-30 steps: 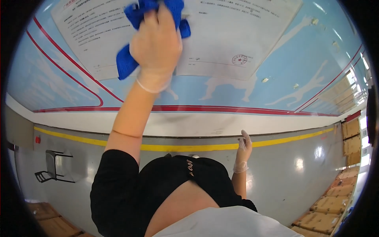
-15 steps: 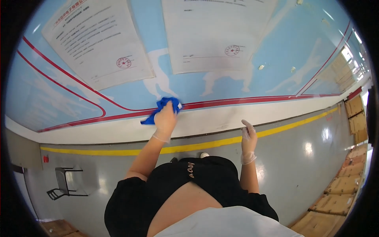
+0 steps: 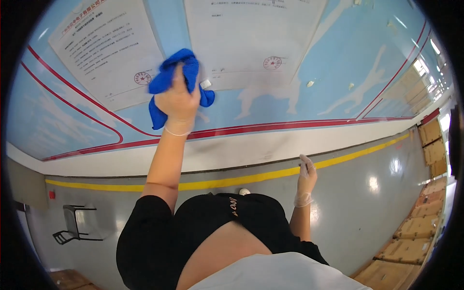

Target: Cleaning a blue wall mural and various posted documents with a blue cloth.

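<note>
My left hand (image 3: pixel 178 102), in a thin clear glove, is closed round a bunched blue cloth (image 3: pixel 168 73) and presses it to the light blue wall (image 3: pixel 222 108). The cloth lies between two white printed sheets, the left sheet (image 3: pixel 108 53) and the right sheet (image 3: pixel 246 43), overlapping the left one's edge. A small white tag sticks out beside the fingers. Lower down, away from the wall, my right hand (image 3: pixel 306 178) hangs in a clear glove, holding nothing. Its fingers are loosely bent and a little apart.
Red stripes (image 3: pixel 270 124) run along the wall above a white base band. A yellow line (image 3: pixel 232 181) follows the wall on the grey floor. A black chair (image 3: pixel 72 223) is at the left. Cardboard boxes (image 3: pixel 413 227) are stacked along the right side.
My left hand has moved up the wall and slightly left with the blue cloth, from the red stripe to between the sheets. My right hand has dropped slightly.
</note>
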The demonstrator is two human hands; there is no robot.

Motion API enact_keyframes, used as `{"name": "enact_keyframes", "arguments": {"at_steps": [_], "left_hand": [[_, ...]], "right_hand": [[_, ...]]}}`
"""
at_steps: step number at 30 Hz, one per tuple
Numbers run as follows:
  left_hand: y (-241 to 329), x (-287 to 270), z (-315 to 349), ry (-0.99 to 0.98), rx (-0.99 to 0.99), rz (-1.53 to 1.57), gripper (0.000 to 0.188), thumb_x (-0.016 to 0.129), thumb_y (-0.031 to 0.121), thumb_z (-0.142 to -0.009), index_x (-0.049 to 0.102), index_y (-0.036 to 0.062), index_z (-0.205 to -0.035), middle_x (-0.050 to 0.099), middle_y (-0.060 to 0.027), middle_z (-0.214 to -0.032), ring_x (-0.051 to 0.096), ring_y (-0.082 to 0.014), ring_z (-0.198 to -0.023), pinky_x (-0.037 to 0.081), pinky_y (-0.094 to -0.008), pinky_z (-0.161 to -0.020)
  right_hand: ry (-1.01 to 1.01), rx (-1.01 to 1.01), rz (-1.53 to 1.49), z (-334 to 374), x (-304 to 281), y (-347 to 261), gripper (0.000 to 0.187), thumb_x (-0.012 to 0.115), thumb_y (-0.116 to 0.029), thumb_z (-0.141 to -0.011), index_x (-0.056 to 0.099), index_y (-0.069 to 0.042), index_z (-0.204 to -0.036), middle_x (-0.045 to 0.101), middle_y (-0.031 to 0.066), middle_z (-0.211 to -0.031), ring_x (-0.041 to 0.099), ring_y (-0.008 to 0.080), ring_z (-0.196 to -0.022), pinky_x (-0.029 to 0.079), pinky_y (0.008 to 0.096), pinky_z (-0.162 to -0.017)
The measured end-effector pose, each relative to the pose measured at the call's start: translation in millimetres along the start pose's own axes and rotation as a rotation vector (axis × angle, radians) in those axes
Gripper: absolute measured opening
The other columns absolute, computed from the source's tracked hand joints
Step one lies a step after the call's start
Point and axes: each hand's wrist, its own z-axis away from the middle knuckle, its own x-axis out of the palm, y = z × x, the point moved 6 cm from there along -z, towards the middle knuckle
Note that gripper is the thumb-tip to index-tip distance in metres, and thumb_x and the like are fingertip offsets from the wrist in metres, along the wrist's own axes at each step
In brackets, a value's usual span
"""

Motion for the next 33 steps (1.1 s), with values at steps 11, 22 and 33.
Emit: {"name": "enact_keyframes", "arguments": {"at_steps": [11, 22, 33], "left_hand": [[1.7, 27.6, 63.1, -0.201, 0.14, 0.033, 0.068, 0.073, 0.012, -0.061, 0.062, 0.0095, -0.128, 0.067, -0.0169, -0.11, 0.063, -0.0391, -0.093, 0.049, -0.048, -0.077], [-88.3, -34.7, 122.6, -0.419, -0.176, 0.04, 0.046, 0.077, 0.019, -0.076, 0.066, 0.0071, -0.119, 0.069, -0.0203, -0.106, 0.068, -0.0351, -0.091, 0.053, -0.0417, -0.08], [-112.0, -17.9, 43.2, 0.218, -0.246, -0.064, 0.033, 0.075, 0.021, -0.084, 0.059, -0.0063, -0.095, 0.056, -0.0237, -0.098, 0.057, -0.0437, -0.092, 0.046, -0.0488, -0.082]], "right_hand": [[-0.03, -0.039, -0.033, -9.9, 6.6, 5.0, 0.026, 0.054, -0.001, -0.094, 0.071, 0.001, -0.114, 0.072, 0.0143, -0.11, 0.066, 0.0214, -0.105, 0.05, 0.0318, -0.094], [-0.128, 0.005, -0.007, 0.4, 15.8, -10.6, 0.026, 0.054, -0.002, -0.096, 0.072, 0.0, -0.115, 0.071, 0.0074, -0.107, 0.064, 0.0144, -0.09, 0.051, 0.0271, -0.086], [-0.176, 0.003, -0.077, 12.2, 31.0, -10.3, 0.026, 0.054, -0.002, -0.093, 0.074, -0.002, -0.11, 0.073, 0.0109, -0.099, 0.066, 0.0177, -0.091, 0.051, 0.0287, -0.084]]}}
